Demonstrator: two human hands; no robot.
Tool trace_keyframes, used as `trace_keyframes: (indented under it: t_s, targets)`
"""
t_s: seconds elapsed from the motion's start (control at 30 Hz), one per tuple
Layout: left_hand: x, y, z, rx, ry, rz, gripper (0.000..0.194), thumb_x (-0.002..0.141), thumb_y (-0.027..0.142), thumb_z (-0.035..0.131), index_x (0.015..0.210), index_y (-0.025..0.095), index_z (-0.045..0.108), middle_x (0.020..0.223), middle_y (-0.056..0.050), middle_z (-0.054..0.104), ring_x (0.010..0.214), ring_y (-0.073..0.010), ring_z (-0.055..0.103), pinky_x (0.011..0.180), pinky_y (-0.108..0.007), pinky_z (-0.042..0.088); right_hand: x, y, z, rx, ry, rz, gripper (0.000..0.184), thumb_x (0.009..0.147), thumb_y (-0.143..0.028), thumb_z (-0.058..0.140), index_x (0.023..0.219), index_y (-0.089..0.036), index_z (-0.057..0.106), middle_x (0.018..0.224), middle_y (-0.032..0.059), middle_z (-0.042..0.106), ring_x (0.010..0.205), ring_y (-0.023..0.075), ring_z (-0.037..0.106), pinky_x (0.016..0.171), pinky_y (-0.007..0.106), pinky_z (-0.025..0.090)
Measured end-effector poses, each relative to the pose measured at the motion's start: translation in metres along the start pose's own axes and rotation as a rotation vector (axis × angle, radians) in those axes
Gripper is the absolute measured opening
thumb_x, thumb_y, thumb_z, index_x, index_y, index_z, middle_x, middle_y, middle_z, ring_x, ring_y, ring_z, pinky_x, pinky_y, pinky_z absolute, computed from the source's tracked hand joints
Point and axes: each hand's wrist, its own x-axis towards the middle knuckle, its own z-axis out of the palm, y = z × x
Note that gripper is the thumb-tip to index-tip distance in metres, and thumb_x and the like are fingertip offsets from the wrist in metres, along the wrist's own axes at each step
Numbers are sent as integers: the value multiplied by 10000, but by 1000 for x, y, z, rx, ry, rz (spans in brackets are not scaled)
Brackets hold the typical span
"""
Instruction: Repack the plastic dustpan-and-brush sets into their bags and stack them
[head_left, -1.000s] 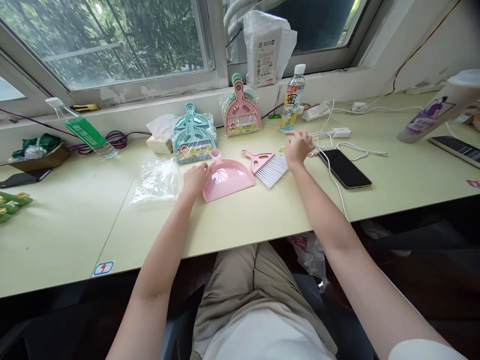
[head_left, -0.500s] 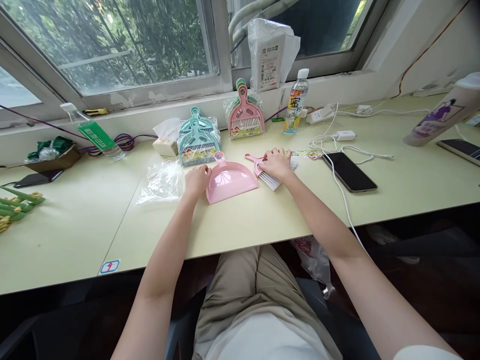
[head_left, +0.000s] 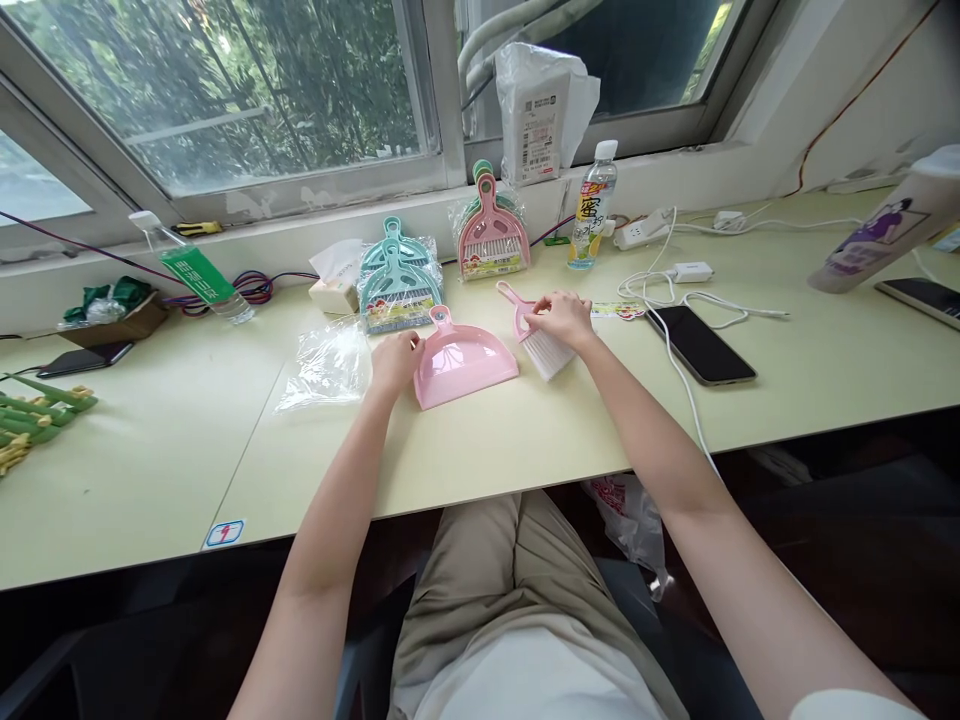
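Observation:
A pink dustpan (head_left: 466, 362) lies on the table in front of me, its looped handle pointing toward the window. At its left edge is my left hand (head_left: 396, 362), with curled fingers gripping the rim. My right hand (head_left: 564, 320) is closed on a pink hand brush (head_left: 546, 350) just right of the dustpan. The brush's white bristles face me and its handle slants up to the left; my fingers cover part of its head. A crumpled clear plastic bag (head_left: 327, 366) rests left of my left hand. Beyond my right hand lies a printed label strip (head_left: 619, 310).
Wrapped teal dustpan sets (head_left: 397, 285) and a wrapped pink set (head_left: 493, 235) stand at the back. A tissue pack (head_left: 334, 285), a green-labelled bottle (head_left: 196, 272) and a drink bottle (head_left: 592, 210) are nearby. On the right lie a phone (head_left: 701, 345) and white cables (head_left: 679, 365).
The brush has turned in my right hand, its handle swinging up toward the window and its bristles showing more. My left hand and the dustpan stay in place.

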Motion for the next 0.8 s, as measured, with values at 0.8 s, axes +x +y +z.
trace_keyframes:
  t_s: [0.8]
  targets:
    - [-18, 38, 18, -509, -183, 372, 221, 922, 371, 517, 935, 194, 649, 821, -8, 707, 593, -113, 606, 641, -247, 478, -34, -47, 15, -9, -195, -312, 173, 786, -380, 674, 858, -223, 666, 1053, 67, 705, 1081, 301, 535, 897, 419, 336]
